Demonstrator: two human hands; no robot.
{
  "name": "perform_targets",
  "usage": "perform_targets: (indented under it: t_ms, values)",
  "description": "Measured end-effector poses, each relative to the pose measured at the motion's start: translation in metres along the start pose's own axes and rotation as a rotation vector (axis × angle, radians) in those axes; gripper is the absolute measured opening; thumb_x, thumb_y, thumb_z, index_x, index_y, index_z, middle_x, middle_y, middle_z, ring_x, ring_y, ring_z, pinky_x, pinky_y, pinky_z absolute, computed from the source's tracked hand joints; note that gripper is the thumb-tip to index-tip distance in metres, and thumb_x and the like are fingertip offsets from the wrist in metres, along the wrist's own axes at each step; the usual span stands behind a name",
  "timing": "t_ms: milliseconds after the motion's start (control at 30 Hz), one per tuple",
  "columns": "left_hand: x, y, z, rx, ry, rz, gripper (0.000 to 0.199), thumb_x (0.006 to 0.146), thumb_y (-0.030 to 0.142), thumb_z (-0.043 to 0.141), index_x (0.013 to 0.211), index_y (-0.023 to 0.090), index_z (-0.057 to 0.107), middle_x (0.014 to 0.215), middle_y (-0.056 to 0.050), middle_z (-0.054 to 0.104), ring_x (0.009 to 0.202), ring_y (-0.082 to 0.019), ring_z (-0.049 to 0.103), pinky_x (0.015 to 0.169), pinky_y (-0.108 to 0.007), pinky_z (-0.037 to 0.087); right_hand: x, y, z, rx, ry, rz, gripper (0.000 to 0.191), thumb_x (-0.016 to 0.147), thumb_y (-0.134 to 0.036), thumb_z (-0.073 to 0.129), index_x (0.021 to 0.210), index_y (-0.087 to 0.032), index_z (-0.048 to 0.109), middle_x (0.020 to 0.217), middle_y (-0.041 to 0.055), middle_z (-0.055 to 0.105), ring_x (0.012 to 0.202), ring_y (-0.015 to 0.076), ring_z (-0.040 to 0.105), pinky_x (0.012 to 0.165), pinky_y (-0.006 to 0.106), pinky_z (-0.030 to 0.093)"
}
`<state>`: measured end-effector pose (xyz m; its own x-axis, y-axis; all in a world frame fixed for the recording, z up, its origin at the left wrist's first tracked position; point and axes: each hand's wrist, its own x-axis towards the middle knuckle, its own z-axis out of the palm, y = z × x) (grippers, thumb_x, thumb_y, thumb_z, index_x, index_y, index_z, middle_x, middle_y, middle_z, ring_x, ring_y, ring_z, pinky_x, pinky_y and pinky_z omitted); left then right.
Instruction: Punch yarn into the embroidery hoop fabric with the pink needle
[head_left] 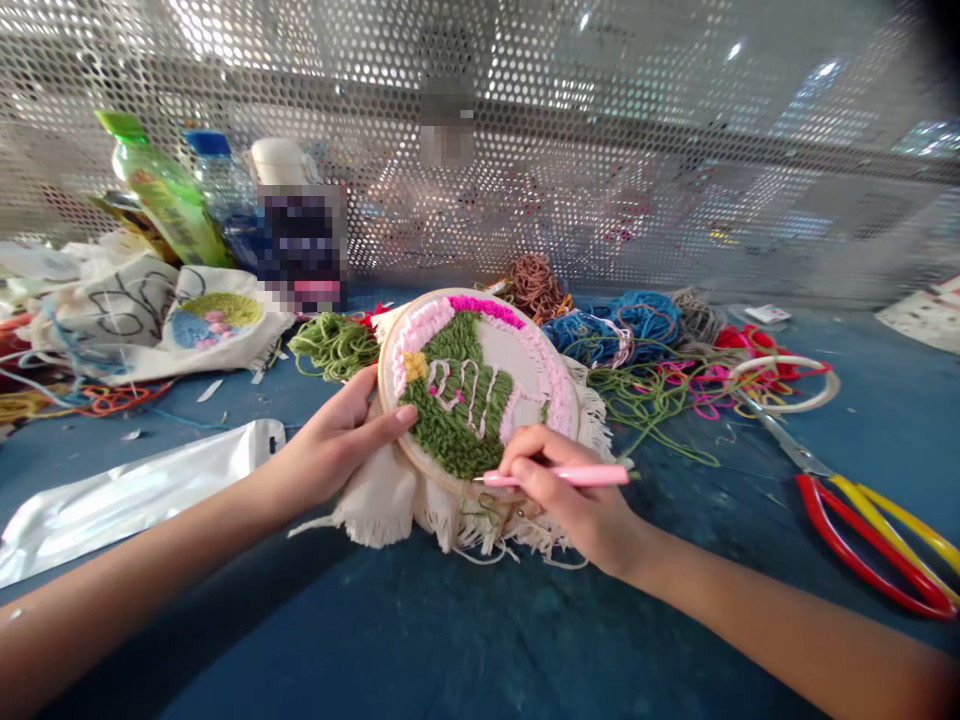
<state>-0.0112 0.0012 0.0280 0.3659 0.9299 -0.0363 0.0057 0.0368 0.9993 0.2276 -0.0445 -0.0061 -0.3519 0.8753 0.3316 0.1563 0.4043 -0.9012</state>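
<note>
A round embroidery hoop (384,375) holds white cloth worked with green, pink, magenta and yellow yarn loops. My left hand (352,435) grips the hoop's left rim, thumb on the front and fingers partly hidden behind it. In my right hand (559,490) is a pink punch needle (592,475), pinched between thumb and fingers. Its thin tip points left and lies by the lower edge of the green yarn; whether it pierces the cloth I cannot tell. Fringed cloth (382,505) hangs below the hoop, with a green strand near the right hand.
Scissors (870,540) with red and yellow handles lie at the right, near a white ring (829,385). Blue yarn (649,318) and other tangled yarns sit behind the hoop. At left are a silvery pouch (150,490), stitched cloth (150,320) and bottles (161,190) before a perforated metal panel (525,150).
</note>
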Motion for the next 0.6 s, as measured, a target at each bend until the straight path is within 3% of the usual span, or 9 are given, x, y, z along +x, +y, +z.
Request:
perform_targets:
  t_ms: [67,267,600]
  values:
    - [0.0009,-0.0023,-0.0011,-0.015,-0.015,-0.016,0.044,0.089,0.033,0.066,0.129,0.022,0.052,0.128,-0.006,0.066,0.114,-0.026,0.063,0.089,-0.027,0.058,-0.0028,0.0046,-0.0029,0.150,0.084,0.090,0.018,0.095,-0.031,0.052,0.082,-0.021,0.060,0.072,-0.0009,0.056,0.068,0.0145,0.056,0.065,0.028,0.046]
    - [0.0028,-0.0070,-0.0022,-0.100,-0.060,-0.064,0.042,0.090,0.030,0.064,0.129,0.024,0.050,0.133,-0.006,0.064,0.113,-0.027,0.065,0.087,-0.028,0.059,-0.0012,0.0088,-0.0050,0.362,0.283,0.114,0.020,0.089,-0.026,0.053,0.072,-0.020,0.060,0.070,-0.0014,0.057,0.065,0.0126,0.056,0.061,0.024,0.045]
    - [0.0024,-0.0080,-0.0054,-0.114,-0.075,-0.074,0.040,0.090,0.029,0.064,0.127,0.024,0.050,0.134,-0.008,0.064,0.112,-0.028,0.066,0.083,-0.029,0.061,-0.0025,0.0103,-0.0057,0.358,0.221,0.079,0.020,0.093,-0.027,0.052,0.076,-0.021,0.059,0.073,-0.0014,0.055,0.070,0.0131,0.055,0.065,0.026,0.045]
